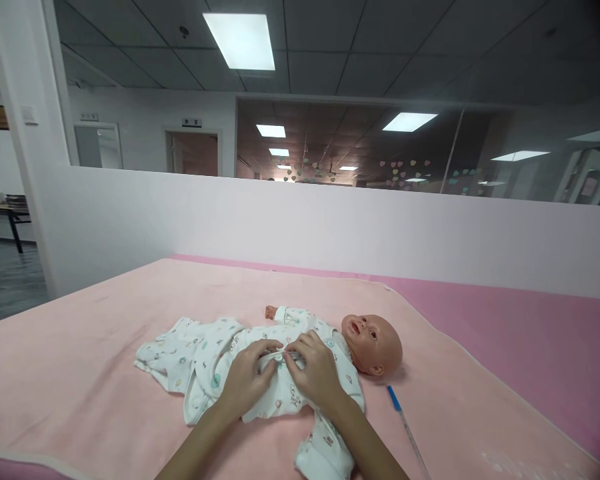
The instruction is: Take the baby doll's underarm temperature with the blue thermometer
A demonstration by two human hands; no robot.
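Observation:
A baby doll [377, 343] lies on its back, its head toward the right. It wears a white printed baby outfit [220, 353] with small coloured figures. Over the doll's belly, my left hand [250, 373] pinches a fold of the white cloth between thumb and fingers. Close beside it, my right hand [315, 367] grips the same front edge of the outfit, fingertips almost meeting those of the left. Whatever fastening lies under the fingertips is hidden. One doll hand [271, 312] shows at the far sleeve's end; the near sleeve [325, 447] lies beside my right forearm.
A clear stick with a blue end [394, 399] lies right of the doll. The doll rests on a peach mat [90, 347] over a pink surface [530, 340]. Behind rises a low white wall [330, 223] with glass above. A table [5, 209] stands far left.

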